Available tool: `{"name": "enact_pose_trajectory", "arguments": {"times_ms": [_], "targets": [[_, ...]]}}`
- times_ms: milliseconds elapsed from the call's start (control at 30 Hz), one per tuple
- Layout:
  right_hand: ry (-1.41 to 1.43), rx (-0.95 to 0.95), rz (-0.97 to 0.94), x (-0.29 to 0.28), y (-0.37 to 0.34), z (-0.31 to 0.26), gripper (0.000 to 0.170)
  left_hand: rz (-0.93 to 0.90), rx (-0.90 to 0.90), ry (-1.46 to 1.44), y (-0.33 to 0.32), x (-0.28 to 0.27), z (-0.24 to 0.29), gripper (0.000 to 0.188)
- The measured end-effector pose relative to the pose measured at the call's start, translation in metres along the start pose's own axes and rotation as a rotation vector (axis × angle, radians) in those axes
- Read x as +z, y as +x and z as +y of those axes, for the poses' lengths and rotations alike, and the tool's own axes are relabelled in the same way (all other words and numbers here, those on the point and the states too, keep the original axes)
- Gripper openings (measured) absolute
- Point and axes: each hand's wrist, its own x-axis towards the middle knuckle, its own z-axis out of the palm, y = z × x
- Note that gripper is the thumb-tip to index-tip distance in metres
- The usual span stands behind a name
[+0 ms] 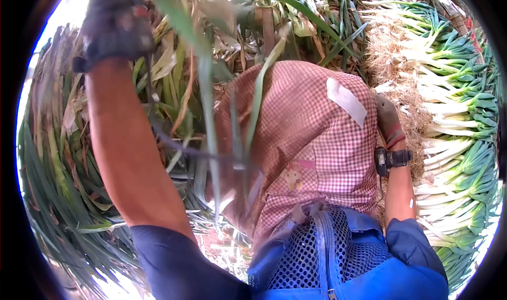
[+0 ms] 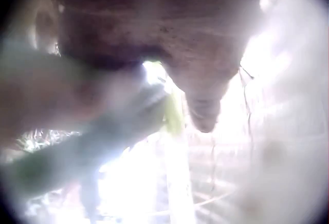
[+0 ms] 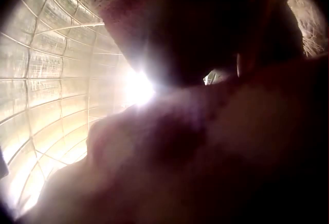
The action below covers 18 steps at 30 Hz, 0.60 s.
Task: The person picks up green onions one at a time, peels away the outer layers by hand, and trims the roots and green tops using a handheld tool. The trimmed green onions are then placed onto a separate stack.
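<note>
My left hand (image 1: pixel 119 20), in a dark glove, is raised at the upper left of the head view, its fingers out of sight past the top edge. In the left wrist view its dark glove (image 2: pixel 169 34) is above a green onion (image 2: pixel 177 178), whose pale stem hangs below the fingers. Blurred long green leaves (image 1: pixel 206 89) hang down across the head view. My gloved right hand (image 1: pixel 389 115) is low beside the knee covered by a checked apron (image 1: pixel 338 141), near the roots. Its fingers are hidden, and I cannot tell whether they hold anything.
Trimmed green onions (image 1: pixel 449 110) with white stems lie in a long row at the right, their roots (image 1: pixel 391 52) toward me. A big heap of untrimmed green onions (image 1: pixel 58 163) fills the left. Loose leaves (image 1: pixel 311 15) are strewn ahead.
</note>
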Motion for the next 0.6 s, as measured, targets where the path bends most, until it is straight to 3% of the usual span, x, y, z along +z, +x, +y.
{"name": "enact_pose_trajectory", "arguments": {"times_ms": [33,100,167,200,300,333,367,400,467,500,567,600], "targets": [[-0.117,0.001,-0.02,-0.003,-0.002,-0.005,0.049,0.037,0.026,-0.013,0.005,0.002,0.005,0.068],[-0.023,0.109,0.007,-0.003,-0.007,-0.015,0.048,0.111,0.044,0.022,0.005,0.02,-0.001,0.077],[-0.418,-0.316,0.059,-0.005,-0.004,0.012,0.05,0.169,0.004,0.125,-0.01,0.051,-0.032,0.086],[0.023,0.084,0.042,-0.004,-0.008,-0.019,0.055,0.186,-0.047,0.195,-0.023,0.068,-0.051,0.09],[-0.056,0.029,0.02,-0.006,-0.012,-0.014,0.058,0.069,-0.445,0.362,-0.083,0.121,-0.118,0.104],[-0.071,0.016,0.016,-0.006,-0.012,-0.016,0.059,-0.082,-0.577,0.057,-0.102,0.13,-0.158,0.112],[-0.086,0.002,0.013,-0.006,-0.013,-0.018,0.061,-0.054,-0.649,0.12,-0.118,0.152,-0.162,0.119],[0.06,0.117,0.012,-0.005,-0.012,-0.022,0.062,-0.029,-0.722,0.179,-0.134,0.174,-0.164,0.127],[0.264,0.247,0.011,-0.004,-0.013,-0.025,0.066,0.024,-0.559,0.224,-0.159,0.223,-0.166,0.122],[0.265,0.24,0.027,-0.003,-0.01,-0.02,0.066,0.046,-0.496,0.338,-0.162,0.238,-0.14,0.1],[0.24,0.136,0.003,-0.002,-0.008,-0.019,0.064,0.059,-0.554,0.079,-0.158,0.258,-0.154,0.072],[0.179,0.145,0.002,-0.006,-0.011,-0.028,0.061,-0.039,-0.609,0.109,-0.15,0.255,-0.162,0.062]]}}
